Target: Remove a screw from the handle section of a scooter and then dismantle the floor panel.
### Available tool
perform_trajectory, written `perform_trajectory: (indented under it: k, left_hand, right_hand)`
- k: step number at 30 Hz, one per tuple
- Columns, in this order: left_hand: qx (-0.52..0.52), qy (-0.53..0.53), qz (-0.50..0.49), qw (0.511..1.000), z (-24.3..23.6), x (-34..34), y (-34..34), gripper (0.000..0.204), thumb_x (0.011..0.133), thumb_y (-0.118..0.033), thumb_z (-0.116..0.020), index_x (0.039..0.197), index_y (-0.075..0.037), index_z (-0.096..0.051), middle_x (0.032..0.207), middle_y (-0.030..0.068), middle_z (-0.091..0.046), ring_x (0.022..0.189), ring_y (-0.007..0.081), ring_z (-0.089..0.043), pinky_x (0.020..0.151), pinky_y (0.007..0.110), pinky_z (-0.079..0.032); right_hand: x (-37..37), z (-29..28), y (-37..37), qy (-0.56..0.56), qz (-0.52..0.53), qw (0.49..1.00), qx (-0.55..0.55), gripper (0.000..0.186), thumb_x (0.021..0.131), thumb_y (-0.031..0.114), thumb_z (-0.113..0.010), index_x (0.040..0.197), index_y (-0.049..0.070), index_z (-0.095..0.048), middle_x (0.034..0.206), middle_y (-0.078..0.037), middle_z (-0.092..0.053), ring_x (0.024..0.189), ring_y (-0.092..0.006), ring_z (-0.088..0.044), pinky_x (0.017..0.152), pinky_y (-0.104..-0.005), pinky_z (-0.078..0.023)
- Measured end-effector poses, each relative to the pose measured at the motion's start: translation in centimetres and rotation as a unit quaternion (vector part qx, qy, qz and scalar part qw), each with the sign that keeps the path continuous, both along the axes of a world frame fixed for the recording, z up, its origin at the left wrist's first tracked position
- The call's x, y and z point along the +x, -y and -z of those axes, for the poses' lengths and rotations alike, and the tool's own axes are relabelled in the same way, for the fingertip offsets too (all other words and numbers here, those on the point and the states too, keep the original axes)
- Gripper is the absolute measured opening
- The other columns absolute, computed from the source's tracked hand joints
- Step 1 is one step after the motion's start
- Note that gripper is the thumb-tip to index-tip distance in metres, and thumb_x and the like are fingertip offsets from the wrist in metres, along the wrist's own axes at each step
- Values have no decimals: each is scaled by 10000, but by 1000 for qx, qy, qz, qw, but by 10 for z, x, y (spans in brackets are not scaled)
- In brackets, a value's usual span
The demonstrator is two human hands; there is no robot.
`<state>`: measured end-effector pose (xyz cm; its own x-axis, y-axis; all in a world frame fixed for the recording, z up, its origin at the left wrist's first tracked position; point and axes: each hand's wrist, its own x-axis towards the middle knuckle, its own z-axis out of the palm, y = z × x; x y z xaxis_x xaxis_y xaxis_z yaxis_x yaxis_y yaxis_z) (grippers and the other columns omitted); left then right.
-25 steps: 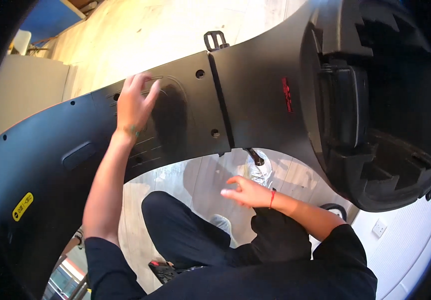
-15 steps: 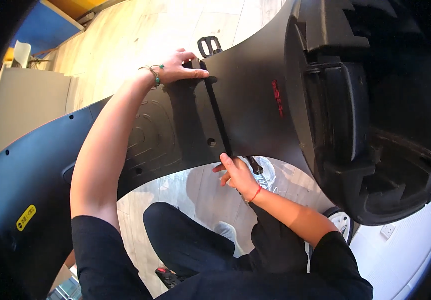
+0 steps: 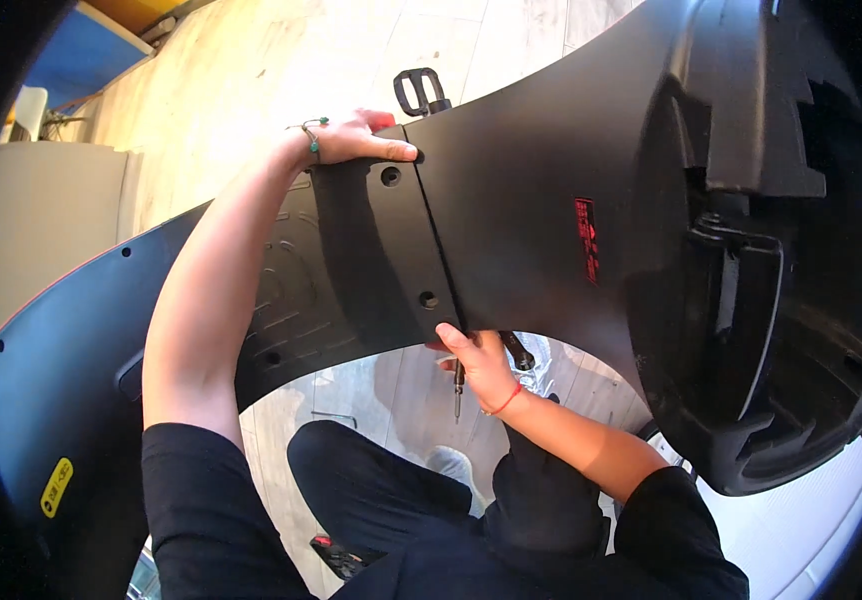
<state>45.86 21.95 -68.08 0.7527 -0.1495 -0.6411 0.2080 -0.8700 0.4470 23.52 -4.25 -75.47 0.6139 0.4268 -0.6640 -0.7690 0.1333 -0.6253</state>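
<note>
A large black plastic casing (image 3: pixel 531 190) with a curved outline lies across in front of me. It is two sections meeting at a narrow seam (image 3: pixel 431 220). At the far end of this seam my left hand (image 3: pixel 366 140) clasps the edge, thumb on top and fingers over the far side. My right hand (image 3: pixel 479 368) is closed at the near end, thumb pressed on the edge, fingers curled underneath and partly hidden. From below it sticks a thin metal shaft (image 3: pixel 458 392), like a screwdriver's; whether the fingers hold it is unclear. Screw holes (image 3: pixel 390 177) sit left of the seam.
A black pedal (image 3: pixel 421 92) juts out beyond the far edge. The right section ends in a deep hollow (image 3: pixel 741 300) with ribs. A bent metal key (image 3: pixel 334 416) rests on the floor by my knee; clear plastic wrap (image 3: pixel 541 360) lies under the casing.
The gap between the two sections has narrowed to a thin line, and the right section has turned slightly. A screw hole by my left hand and the shaft under my right hand now show.
</note>
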Motion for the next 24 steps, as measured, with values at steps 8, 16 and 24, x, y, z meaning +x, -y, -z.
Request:
perform_trajectory:
  k: [8,16,24]
  left_hand:
    - [-31,121,17,992,33,2,-20,904,619,-729,-709,1159,-9,-622,1189,197,-601,1044,297,-592,909,417,-474]
    - [-43,-40,-25,998,-7,-1,3,1040,581,-711,-749,1346,-51,-503,1287,183,-564,1197,286,-529,1027,384,-396]
    - [-66,2,11,998,3,0,3,841,579,-708,-761,1111,-65,-654,956,101,-686,883,220,-639,789,371,-498]
  right_hand:
    - [-9,18,-9,56,-21,996,-64,389,875,375,-687,1105,75,-600,994,-3,-615,800,-125,-645,553,-226,-425]
    - [1,9,-11,26,18,997,-64,392,857,401,-702,1097,107,-602,1005,25,-584,849,-104,-588,604,-226,-394]
    - [10,-1,-20,29,18,998,-56,415,809,441,-745,1059,144,-600,923,50,-535,751,-59,-461,602,-231,-360]
